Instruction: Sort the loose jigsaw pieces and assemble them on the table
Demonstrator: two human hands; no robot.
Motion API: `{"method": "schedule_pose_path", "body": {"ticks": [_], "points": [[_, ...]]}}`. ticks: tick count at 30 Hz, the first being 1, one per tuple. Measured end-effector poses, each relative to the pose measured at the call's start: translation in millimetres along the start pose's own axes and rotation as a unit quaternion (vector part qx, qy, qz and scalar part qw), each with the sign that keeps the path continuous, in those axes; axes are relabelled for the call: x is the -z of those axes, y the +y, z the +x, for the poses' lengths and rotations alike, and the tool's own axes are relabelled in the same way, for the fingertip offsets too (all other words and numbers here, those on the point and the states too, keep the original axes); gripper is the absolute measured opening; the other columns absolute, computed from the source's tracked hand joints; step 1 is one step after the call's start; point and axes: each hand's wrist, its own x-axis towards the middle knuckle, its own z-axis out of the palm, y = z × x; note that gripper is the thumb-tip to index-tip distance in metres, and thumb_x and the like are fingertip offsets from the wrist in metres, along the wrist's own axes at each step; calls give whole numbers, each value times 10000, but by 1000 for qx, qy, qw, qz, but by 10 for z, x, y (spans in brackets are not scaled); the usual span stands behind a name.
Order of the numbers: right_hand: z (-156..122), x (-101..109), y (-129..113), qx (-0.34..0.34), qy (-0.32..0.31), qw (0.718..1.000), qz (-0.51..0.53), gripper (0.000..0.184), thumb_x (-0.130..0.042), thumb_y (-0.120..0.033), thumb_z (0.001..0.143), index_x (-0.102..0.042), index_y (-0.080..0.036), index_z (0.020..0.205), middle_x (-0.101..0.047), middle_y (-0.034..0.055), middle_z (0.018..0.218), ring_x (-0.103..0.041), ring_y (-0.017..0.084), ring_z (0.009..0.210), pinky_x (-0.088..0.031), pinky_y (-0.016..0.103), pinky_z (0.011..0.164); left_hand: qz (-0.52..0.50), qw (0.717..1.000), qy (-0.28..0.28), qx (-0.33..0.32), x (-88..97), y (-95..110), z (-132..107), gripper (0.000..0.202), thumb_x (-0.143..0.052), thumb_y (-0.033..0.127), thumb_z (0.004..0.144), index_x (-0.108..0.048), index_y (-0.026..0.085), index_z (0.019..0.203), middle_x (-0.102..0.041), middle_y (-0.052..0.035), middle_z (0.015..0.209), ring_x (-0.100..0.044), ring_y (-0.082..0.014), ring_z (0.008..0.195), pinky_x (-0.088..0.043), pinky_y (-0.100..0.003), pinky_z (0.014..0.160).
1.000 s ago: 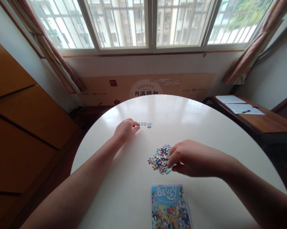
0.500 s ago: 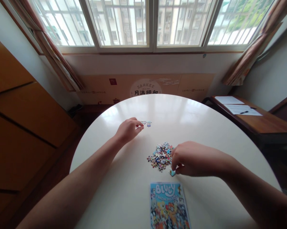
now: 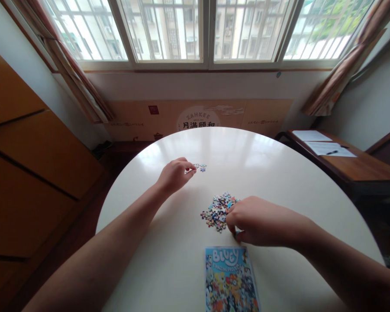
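My left hand is over the far part of the white table. Its thumb and forefinger are pinched together beside a small cluster of puzzle pieces; whether a piece sits between the fingertips is hidden. My right hand rests at the right edge of a loose heap of small, multicoloured puzzle pieces. Its fingers are closed at the tabletop on a light-blue puzzle piece, mostly covered by the fingers. Just nearer to me lies a picture sheet with "Bluey" printed across its top.
The round white table stands below a barred window. To the right, a wooden desk carries white papers and a dark pen. An orange-brown cabinet is on the left.
My right hand has shifted slightly left and toward me, covering most of the light-blue piece that showed more before. My left hand stays almost where it was.
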Motion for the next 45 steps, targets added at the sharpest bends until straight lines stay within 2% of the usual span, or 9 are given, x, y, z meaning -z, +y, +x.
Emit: {"method": "schedule_pose_path", "body": {"ticks": [11,15,18,21,25,32,36,40,45], "points": [[-20,1,40,25,-21,998,57,136,-650,-93,657,-713,-191,728,-704,10,727,-579,148,656,-347,265,573,-42,998,-12,-52,-3,21,-8,169,-614,242,873,-779,218,897,-686,-37,876,-601,-135,689,-483,-274,685],[7,76,115,72,-37,979,187,123,-678,-98,711,-729,-190,772,-712,-19,739,-587,108,645,-409,232,600,-79,994,-30,-75,38,95,-20,159,-619,250,868,-774,217,875,-690,-37,879,-587,-123,665,-494,-277,690],[78,91,213,69,60,945,313,87,-680,-166,786,-742,-177,846,-719,-5,756,-601,101,649,-458,225,614,-126,988,-34,-80,86,200,-31,161,-627,277,866,-770,203,855,-694,-41,854,-557,-110,619,-490,-275,661],[189,39,303,8,220,879,423,99,-697,-244,804,-733,-159,839,-728,34,773,-627,120,660,-495,245,610,-221,972,-48,-57,118,324,-43,183,-640,325,862,-757,186,841,-702,-42,801,-560,-113,623,-488,-265,626],[327,-71,363,-65,352,800,481,154,-722,-310,796,-721,-167,853,-739,52,802,-670,158,717,-543,290,655,-374,919,-117,35,90,483,-76,258,-667,396,840,-733,166,937,-679,-30,709,-563,-115,592,-456,-220,491],[404,-196,291,-80,408,791,448,238,-735,-407,795,-691,-177,836,-729,58,799,-681,183,750,-574,332,697,-501,845,-156,106,2,674,-135,250,-752,375,763,-709,152,869,-635,-9,639,-597,-123,586,-503,-212,448],[389,-205,337,-95,425,800,414,256,-674,-417,854,-694,-170,920,-733,76,828,-667,178,708,-545,304,608,-458,868,-131,141,135,457,-39,240,-744,329,770,-720,151,929,-686,-26,719,-546,-92,538,-502,-216,452],[373,-232,581,-130,483,807,315,245,-639,-407,867,-712,-176,899,-731,74,799,-674,208,735,-528,320,631,-317,926,-55,199,336,-93,71,296,-745,326,754,-689,153,988,-710,-33,749,-515,-88,505,-475,-214,428],[390,-360,976,-200,506,814,204,263,-600,-425,869,-722,-193,886,-714,47,733,-656,203,662,-501,327,651,-193,945,-83,250,353,-630,63,214,-745,350,710,-674,168,797,-719,-51,754,-534,-110,517,-433,-215,411]]}}
